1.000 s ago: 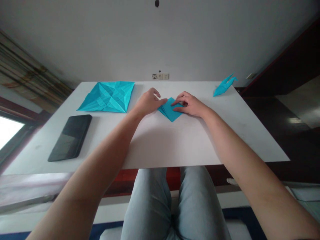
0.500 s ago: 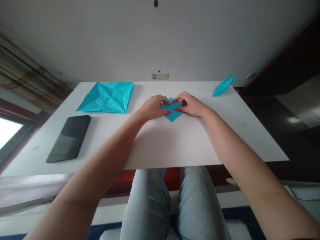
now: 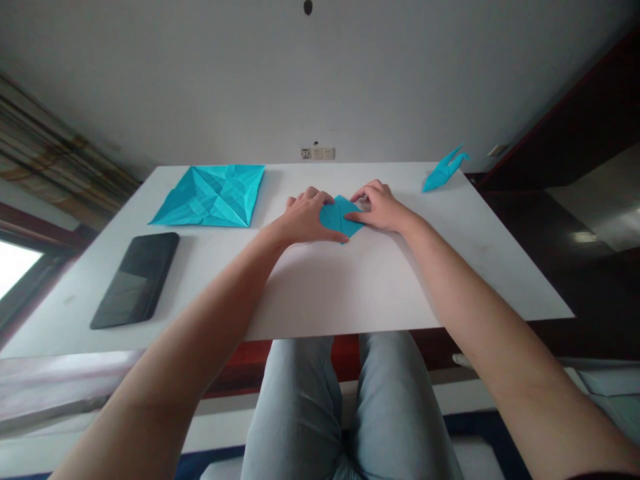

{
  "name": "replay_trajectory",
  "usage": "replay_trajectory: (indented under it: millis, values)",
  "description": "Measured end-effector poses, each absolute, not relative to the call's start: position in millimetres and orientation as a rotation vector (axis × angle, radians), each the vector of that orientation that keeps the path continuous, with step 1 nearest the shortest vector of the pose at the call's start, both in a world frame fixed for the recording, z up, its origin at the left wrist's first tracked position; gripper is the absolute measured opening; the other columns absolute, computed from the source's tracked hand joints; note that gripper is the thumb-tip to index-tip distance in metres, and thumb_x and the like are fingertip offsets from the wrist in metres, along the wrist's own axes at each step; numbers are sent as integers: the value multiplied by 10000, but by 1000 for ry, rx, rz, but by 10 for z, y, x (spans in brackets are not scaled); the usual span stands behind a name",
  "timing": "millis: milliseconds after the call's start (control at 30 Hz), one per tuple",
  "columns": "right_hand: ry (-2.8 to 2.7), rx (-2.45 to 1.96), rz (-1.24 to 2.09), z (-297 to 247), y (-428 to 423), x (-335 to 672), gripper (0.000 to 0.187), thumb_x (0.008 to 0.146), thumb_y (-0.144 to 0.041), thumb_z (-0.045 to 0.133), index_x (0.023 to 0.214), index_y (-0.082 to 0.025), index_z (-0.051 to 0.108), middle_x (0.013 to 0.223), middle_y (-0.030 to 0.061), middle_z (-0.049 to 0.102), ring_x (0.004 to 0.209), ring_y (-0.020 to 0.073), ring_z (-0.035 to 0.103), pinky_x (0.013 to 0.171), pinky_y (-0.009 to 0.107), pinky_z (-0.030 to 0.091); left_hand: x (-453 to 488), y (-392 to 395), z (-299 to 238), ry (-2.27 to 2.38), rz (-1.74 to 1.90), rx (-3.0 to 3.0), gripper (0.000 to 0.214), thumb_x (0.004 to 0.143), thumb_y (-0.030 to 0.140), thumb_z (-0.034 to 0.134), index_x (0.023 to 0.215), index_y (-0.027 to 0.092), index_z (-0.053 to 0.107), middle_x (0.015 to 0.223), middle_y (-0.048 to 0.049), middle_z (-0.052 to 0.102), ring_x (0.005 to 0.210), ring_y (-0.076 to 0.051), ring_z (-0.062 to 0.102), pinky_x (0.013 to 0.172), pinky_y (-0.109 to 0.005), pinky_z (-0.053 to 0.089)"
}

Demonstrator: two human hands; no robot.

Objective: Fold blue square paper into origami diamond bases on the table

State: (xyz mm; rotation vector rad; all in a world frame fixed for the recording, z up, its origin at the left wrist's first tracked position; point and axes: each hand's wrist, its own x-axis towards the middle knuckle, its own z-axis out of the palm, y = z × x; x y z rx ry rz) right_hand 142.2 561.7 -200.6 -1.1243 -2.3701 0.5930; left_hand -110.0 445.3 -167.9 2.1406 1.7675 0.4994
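A small folded piece of blue origami paper [image 3: 341,217], roughly diamond-shaped, lies on the white table between my hands. My left hand [image 3: 309,217] grips its left side, with the thumb at the near corner and the index finger by the upper left edge. My right hand [image 3: 377,207] pinches the right side; its thumb rests on top of the paper and its fingertips sit at the far right edge. Parts of the paper's left and right corners are hidden by my fingers.
A creased, opened-out blue sheet [image 3: 213,197] lies at the table's back left. Nearer me on the left is a black phone [image 3: 137,279]. A blue folded paper crane [image 3: 444,172] stands at the back right. The white table [image 3: 340,293] ends just before my knees.
My left thumb has slid from the middle of the folded paper down to its near corner, and the left fingers have spread. The right thumb stays on the paper.
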Motion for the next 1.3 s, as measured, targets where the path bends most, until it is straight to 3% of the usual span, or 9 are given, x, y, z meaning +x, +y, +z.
replay_trajectory:
  millis: [267, 433, 567, 667, 733, 833, 1000, 1200, 1300]
  values:
    - [-2256, -1091, 741, -2047, 5657, 1402, 414, 759, -387, 1016, 1029, -273, 723, 1191, 86, 728, 1085, 330, 695, 1054, 558, 616, -1038, 4428, -1674, 1911, 489, 2021, 1217, 594, 800, 1075, 1571, 220, 639, 1674, -241, 588, 1625, -597, 497, 1373, -672, 398]
    - [-2084, -911, 1117, -2054, 5666, 1377, 442, 778, -403, 983, 991, -293, 612, 964, 3, 725, 877, 235, 647, 808, 404, 566, -1061, 4479, -1767, 1898, 573, 2031, 1294, 500, 805, 1090, 1574, 230, 653, 1670, -246, 602, 1622, -605, 495, 1375, -699, 386]
    - [-1915, -715, 1343, -1994, 5607, 1329, 620, 762, -531, 1035, 1120, -318, 575, 964, -27, 759, 875, 216, 692, 748, 351, 571, -1090, 4549, -1754, 1905, 680, 1973, 1077, 490, 760, 1100, 1340, 197, 750, 1539, -273, 695, 1509, -630, 582, 1279, -729, 456]
    - [-1876, -655, 1357, -1926, 5553, 1319, 688, 779, -539, 1061, 1219, -342, 571, 929, -60, 747, 800, 186, 678, 696, 322, 542, -1135, 4585, -1699, 1785, 746, 1893, 753, 698, 776, 997, 1118, 196, 767, 1173, -174, 808, 1183, -472, 748, 1061, -580, 579]
    - [-1861, -645, 1374, -1889, 5524, 1317, 718, 765, -532, 1087, 1240, -346, 582, 889, -81, 734, 752, 169, 656, 681, 311, 532, -1169, 4593, -1677, 1583, 830, 1853, 599, 821, 754, 921, 990, 205, 754, 947, -80, 782, 941, -307, 725, 859, -416, 566]
    - [-1808, -657, 1459, -1849, 5479, 1300, 753, 726, -609, 1115, 1223, -330, 622, 910, -63, 787, 786, 185, 697, 720, 328, 585, -1199, 4599, -1684, 1394, 1025, 1727, 521, 863, 689, 913, 936, 197, 758, 887, -42, 766, 838, -215, 658, 734, -327, 512]
    - [-1819, -697, 1579, -1790, 5384, 1263, 659, 727, -787, 1077, 972, -265, 760, 1020, 42, 860, 941, 253, 762, 913, 431, 675, -1179, 4655, -1760, 1366, 1211, 1518, 470, 865, 577, 980, 1035, 201, 757, 988, -53, 811, 904, -221, 723, 789, -330, 598]
    - [-1905, -653, 1437, -1720, 5344, 1283, 583, 811, -773, 1030, 925, -270, 759, 925, 1, 777, 899, 226, 675, 887, 387, 613, -1182, 4768, -1877, 1616, 1586, 1580, 643, 649, 258, 1154, 1041, 246, 645, 1106, -33, 722, 1000, -186, 670, 883, -315, 587]
    - [-1942, -627, 1380, -1696, 5332, 1279, 556, 851, -750, 1011, 961, -264, 764, 936, 1, 751, 910, 222, 649, 867, 370, 580, -1156, 4762, -1867, 1497, 1462, 1675, 473, 800, 294, 1095, 988, 232, 666, 986, -10, 709, 893, -160, 649, 827, -296, 571]
